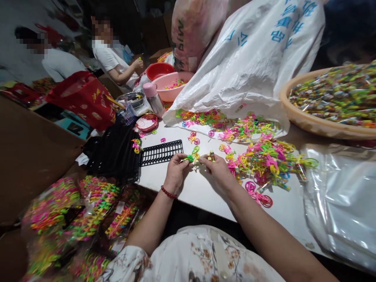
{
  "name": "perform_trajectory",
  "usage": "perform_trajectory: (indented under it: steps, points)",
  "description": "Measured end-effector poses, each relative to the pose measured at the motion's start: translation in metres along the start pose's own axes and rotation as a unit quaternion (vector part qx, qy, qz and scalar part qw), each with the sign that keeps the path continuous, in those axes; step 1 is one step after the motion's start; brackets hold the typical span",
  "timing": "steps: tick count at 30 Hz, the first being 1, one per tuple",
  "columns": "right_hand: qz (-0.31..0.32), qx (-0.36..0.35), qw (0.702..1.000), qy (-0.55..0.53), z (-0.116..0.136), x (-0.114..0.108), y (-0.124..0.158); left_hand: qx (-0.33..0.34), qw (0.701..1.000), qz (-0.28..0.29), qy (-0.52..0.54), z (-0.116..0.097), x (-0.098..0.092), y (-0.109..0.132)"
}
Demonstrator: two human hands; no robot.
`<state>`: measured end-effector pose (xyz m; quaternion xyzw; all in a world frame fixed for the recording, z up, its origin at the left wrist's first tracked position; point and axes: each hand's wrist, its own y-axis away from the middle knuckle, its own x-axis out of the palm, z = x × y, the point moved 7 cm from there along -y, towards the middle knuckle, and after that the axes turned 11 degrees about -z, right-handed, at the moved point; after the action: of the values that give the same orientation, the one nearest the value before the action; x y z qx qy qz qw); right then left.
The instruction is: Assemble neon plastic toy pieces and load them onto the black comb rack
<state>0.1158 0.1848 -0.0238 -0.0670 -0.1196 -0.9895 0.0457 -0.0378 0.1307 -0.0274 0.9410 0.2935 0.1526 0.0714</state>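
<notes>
White tabletop (202, 190), busy workroom | left hand (175, 172) grip pinches small green toy (190, 158) near middle | right hand (219, 169) grip pinches tiny yellow part (210, 156) beside it | risk: tiny part may slip, get lost in bright toy pile (264, 162) right

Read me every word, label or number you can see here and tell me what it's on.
White plastic bag: blue characters, creased and partly cut off, not readable.
Pink bag: dark sideways letters, folded, not readable.
Red bag: gold marks, too blurred.
The plastic pieces in left hand and right hand: no text seen.
</notes>
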Motion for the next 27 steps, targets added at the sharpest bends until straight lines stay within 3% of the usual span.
perform_trajectory:
  steps: [2, 3, 5, 8, 10, 12, 14, 16, 18, 20, 23, 27]
  points:
    - [0.018, 0.059, 0.997, -0.053, -0.007, 0.001, -0.002, -0.015, 1.000, 0.020, -0.011, 0.001, 0.003, 0.000]
    - [0.028, 0.087, 0.993, -0.081, -0.011, 0.002, -0.003, 0.020, 0.999, 0.022, -0.042, -0.003, 0.002, 0.000]
    - [0.055, 0.151, 0.977, -0.140, -0.017, 0.005, -0.003, 0.161, 0.977, 0.021, -0.137, -0.018, 0.002, 0.003]
    - [0.113, 0.252, 0.936, -0.218, -0.023, 0.014, 0.003, 0.386, 0.879, 0.044, -0.278, -0.035, 0.011, 0.017]
    - [0.146, 0.309, 0.905, -0.255, -0.024, 0.019, 0.009, 0.454, 0.829, 0.057, -0.321, -0.035, 0.015, 0.024]
    - [0.177, 0.340, 0.883, -0.272, -0.022, 0.022, 0.013, 0.473, 0.817, 0.034, -0.328, -0.036, 0.014, 0.025]
    - [0.194, 0.333, 0.882, -0.271, -0.019, 0.024, 0.015, 0.444, 0.838, -0.014, -0.316, -0.036, 0.007, 0.022]
    - [0.186, 0.287, 0.905, -0.255, -0.015, 0.023, 0.013, 0.380, 0.873, -0.044, -0.304, -0.034, 0.001, 0.015]
    - [0.152, 0.214, 0.940, -0.216, -0.009, 0.018, 0.009, 0.347, 0.884, -0.041, -0.312, -0.032, -0.001, 0.012]
    - [0.134, 0.159, 0.965, -0.162, -0.005, 0.015, 0.009, 0.383, 0.860, -0.013, -0.338, -0.036, 0.003, 0.015]
    - [0.188, 0.158, 0.964, -0.105, -0.003, 0.022, 0.017, 0.452, 0.816, 0.018, -0.360, -0.043, 0.006, 0.021]
    - [0.241, 0.157, 0.955, -0.074, -0.003, 0.027, 0.023, 0.428, 0.828, 0.036, -0.361, -0.041, 0.006, 0.019]
